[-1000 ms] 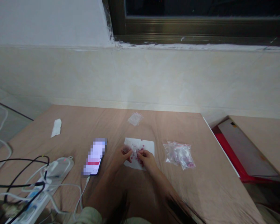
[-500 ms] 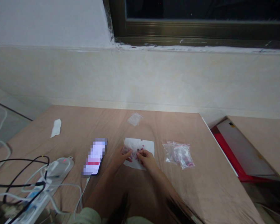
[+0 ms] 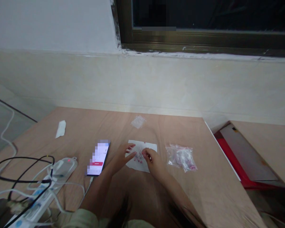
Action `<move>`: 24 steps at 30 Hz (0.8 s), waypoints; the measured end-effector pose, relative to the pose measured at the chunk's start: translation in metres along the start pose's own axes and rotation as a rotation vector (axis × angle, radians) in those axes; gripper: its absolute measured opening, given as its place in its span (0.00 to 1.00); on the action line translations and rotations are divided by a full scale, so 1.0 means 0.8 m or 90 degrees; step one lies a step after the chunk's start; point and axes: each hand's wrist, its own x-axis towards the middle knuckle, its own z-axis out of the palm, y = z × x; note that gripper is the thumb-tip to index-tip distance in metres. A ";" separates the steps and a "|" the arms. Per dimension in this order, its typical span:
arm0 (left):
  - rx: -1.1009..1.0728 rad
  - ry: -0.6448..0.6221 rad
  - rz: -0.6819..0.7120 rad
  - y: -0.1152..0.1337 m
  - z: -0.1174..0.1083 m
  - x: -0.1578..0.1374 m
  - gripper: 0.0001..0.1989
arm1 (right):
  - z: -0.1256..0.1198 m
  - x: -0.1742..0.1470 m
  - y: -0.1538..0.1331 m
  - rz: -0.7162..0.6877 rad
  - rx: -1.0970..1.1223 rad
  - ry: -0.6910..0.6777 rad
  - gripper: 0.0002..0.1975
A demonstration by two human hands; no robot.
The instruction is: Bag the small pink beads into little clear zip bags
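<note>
A white sheet of paper [image 3: 133, 165] lies on the table between my hands, with several small pinkish-red pieces [image 3: 139, 159] scattered on it. My left hand [image 3: 123, 155] hovers at the paper's left edge, thumb and fingers spread and nothing between them. At the right side of the sheet, the fingertips of my right hand [image 3: 154, 162] are pinched together. Something faint and translucent shows beside those fingertips, too blurred to name. To the right lie clear plastic bags [image 3: 180, 156] with some pink in them. Beyond the paper is a stack of small clear bags [image 3: 138, 121].
Left of my hands a phone [image 3: 100, 156] with a lit screen lies plugged into a white cable. A power strip [image 3: 61, 169] with tangled cords fills the near left. A white paper scrap [image 3: 60, 129] rests farther back. The wall [image 3: 156, 85] borders the table's far edge.
My left hand has drawn back to the left and spread its fingers, letting go of the clear film it held. My right hand has shifted slightly right, still pinched. The view has shifted slightly.
</note>
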 end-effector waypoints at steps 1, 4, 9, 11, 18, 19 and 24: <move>0.041 0.007 0.028 0.002 0.002 0.000 0.17 | -0.001 -0.002 -0.003 -0.015 -0.024 -0.007 0.07; 0.129 0.007 0.110 0.010 0.007 -0.005 0.14 | -0.004 -0.008 -0.005 -0.035 -0.062 -0.041 0.10; 0.121 -0.096 0.092 0.017 0.009 -0.020 0.09 | -0.004 -0.020 -0.003 -0.016 0.019 -0.028 0.08; 0.098 -0.089 0.061 0.017 0.009 -0.025 0.09 | -0.003 -0.023 -0.001 0.035 0.081 0.002 0.08; 0.061 -0.054 0.038 0.011 0.009 -0.033 0.09 | -0.006 -0.030 0.007 0.136 0.141 0.016 0.09; 0.070 -0.059 0.040 0.012 0.009 -0.034 0.09 | -0.007 -0.031 0.005 0.142 0.148 0.014 0.08; 0.123 -0.066 0.075 0.029 0.008 -0.044 0.09 | -0.010 -0.036 -0.005 0.135 0.161 0.029 0.08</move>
